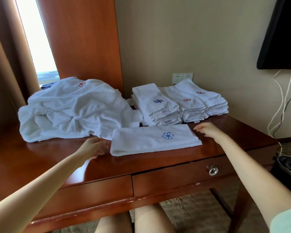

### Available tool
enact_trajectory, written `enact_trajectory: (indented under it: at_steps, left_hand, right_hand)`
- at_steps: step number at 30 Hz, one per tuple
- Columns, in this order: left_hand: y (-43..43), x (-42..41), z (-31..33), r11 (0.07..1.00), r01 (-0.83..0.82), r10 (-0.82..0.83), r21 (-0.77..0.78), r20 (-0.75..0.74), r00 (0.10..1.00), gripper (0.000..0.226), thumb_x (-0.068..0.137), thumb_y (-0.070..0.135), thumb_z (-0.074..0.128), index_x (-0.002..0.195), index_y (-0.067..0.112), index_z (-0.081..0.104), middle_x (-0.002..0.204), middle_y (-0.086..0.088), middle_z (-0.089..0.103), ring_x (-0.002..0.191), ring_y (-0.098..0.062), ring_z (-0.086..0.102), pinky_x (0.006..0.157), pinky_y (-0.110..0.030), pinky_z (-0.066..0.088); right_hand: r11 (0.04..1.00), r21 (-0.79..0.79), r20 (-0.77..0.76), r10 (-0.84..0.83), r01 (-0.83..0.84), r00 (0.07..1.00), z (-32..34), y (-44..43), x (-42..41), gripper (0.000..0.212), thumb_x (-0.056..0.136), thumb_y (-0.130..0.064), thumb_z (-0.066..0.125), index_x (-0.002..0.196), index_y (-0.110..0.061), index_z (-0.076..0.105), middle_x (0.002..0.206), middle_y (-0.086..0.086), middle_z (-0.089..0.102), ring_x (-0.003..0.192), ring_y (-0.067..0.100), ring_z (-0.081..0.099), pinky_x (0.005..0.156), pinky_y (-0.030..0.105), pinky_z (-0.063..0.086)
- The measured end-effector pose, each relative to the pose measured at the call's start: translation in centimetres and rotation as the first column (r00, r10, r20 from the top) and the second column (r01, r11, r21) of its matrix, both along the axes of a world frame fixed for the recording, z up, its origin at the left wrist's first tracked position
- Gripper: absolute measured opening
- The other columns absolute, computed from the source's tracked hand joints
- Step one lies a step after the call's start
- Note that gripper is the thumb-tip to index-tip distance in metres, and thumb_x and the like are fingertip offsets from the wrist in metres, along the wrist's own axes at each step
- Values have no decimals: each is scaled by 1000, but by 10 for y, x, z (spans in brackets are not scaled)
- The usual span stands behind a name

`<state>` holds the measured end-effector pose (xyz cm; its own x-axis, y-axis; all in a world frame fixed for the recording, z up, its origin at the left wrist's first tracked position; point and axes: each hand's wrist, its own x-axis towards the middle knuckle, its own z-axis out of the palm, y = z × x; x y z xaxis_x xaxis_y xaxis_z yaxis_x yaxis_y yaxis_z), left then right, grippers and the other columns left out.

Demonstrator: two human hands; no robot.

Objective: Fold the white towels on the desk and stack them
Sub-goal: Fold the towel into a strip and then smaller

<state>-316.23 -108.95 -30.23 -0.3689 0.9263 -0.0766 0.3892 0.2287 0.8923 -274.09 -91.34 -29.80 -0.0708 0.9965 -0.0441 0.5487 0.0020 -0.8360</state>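
A folded white towel (155, 139) with a blue flower mark lies flat on the wooden desk (141, 163), in a long strip. My left hand (95, 147) hovers just off its left end with relaxed fingers, holding nothing. My right hand (207, 130) reaches to its right end, fingers straight, empty. Behind it stand three stacks of folded towels: one with a blue mark (155, 102), one with a red mark (187, 102) and one at the far right (208, 98). A loose heap of unfolded white towels (72, 110) fills the desk's back left.
The desk has a drawer with a round metal knob (213, 171) at the front. A wall socket (182, 77) sits behind the stacks. A dark screen (282, 34) hangs at upper right with cables (280, 105) below. A tall wooden panel (84, 44) rises at back.
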Motion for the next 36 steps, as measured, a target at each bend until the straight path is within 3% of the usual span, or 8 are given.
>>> enact_trajectory:
  at_steps: [4,7,9,12,23,28,33,36]
  left_hand:
    - [19,34,5,981,-29,31,-190,6,1000,37,90,49,59,86,13,63,67,-2,57,60,-16,51,52,-22,38]
    - [28,47,-1,982,-80,77,-170,-24,997,37,84,45,68,101,14,59,86,-2,60,71,-15,52,53,-23,37]
    - [31,49,-5,986,-94,95,-140,-5,996,38,82,41,72,104,13,59,94,-3,61,74,-15,51,54,-23,36]
    - [30,45,-5,984,-84,84,-156,-7,996,32,80,40,74,89,12,60,84,-2,59,65,-13,49,52,-22,34]
    - [27,58,-6,978,-41,-14,-203,-261,965,67,76,45,78,118,-1,53,83,-8,59,70,-22,54,63,-33,43]
    - [28,64,-7,976,-34,-25,-216,-264,964,67,70,50,81,112,2,61,109,-14,68,103,-28,63,93,-38,49]
    - [23,69,-1,991,-35,43,-130,58,997,57,78,35,78,120,3,58,113,-8,63,98,-21,56,81,-28,42]
    - [23,76,13,999,-30,33,-13,230,973,47,84,15,72,121,-1,49,109,-15,60,84,-23,58,66,-29,47]
  right_hand:
    - [992,-127,-24,14,-17,1000,2,0,-18,52,96,-52,49,122,-9,59,121,10,61,103,24,58,86,34,44]
    - [998,-63,107,34,-28,994,1,-1,-33,59,74,-72,60,87,-15,60,82,1,57,77,20,58,69,30,44]
    - [998,61,294,-38,21,955,-4,-1,-43,54,75,-70,63,72,-19,47,79,1,52,80,19,55,64,30,40]
    - [963,248,447,-208,103,870,-14,-1,-56,46,83,-59,62,100,-17,58,120,8,51,123,28,42,83,33,40]
    - [837,497,184,-359,228,915,-9,0,-65,21,103,-27,41,110,-10,51,105,14,66,96,35,61,66,33,35]
    - [902,396,477,-361,171,801,-21,7,-61,24,103,-21,41,119,-6,51,117,17,62,105,36,60,72,35,39]
    - [937,334,643,-304,99,703,-13,6,-60,38,100,-18,49,135,-8,41,139,16,43,126,33,45,90,38,44]
    - [895,435,538,-176,-93,824,-3,6,-62,35,98,-21,54,132,-13,48,136,13,46,126,30,43,97,39,40]
